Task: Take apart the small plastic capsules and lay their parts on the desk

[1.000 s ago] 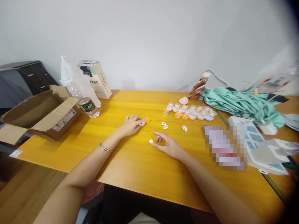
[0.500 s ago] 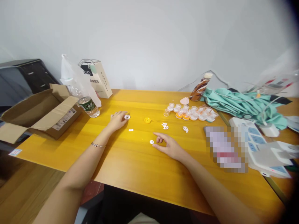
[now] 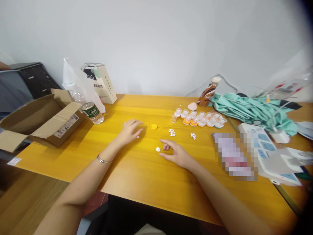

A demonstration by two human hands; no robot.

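Note:
My left hand [image 3: 128, 132] hovers low over the table with its thumb apart from its stretched fingers, and I see nothing held. At its thumb tip a small white piece [image 3: 138, 137] shows. The white ring-shaped part is hidden, probably under this hand. To the right of those fingers lies a round yellow part [image 3: 154, 126]. My right hand [image 3: 176, 154] rests on the table, index finger and thumb spread apart, the other fingers curled. Just left of its fingertips is a small white disc [image 3: 158, 149]. Farther off lie white openwork pieces [image 3: 172, 132] and another white openwork piece [image 3: 193, 135].
Several clear-topped round items [image 3: 201, 119] stand in a cluster behind. A brown bottle [image 3: 207, 93] and teal cloth [image 3: 251, 111] are at the back right. A phone-like blurred object [image 3: 234, 156] and power strip [image 3: 266, 147] lie right. Left are a cardboard box [image 3: 66, 129] and water bottle [image 3: 93, 113].
My left hand has come right and nearer from the white ring-shaped part, now covering it and part of the two small white pieces. The right hand has stayed about where it was.

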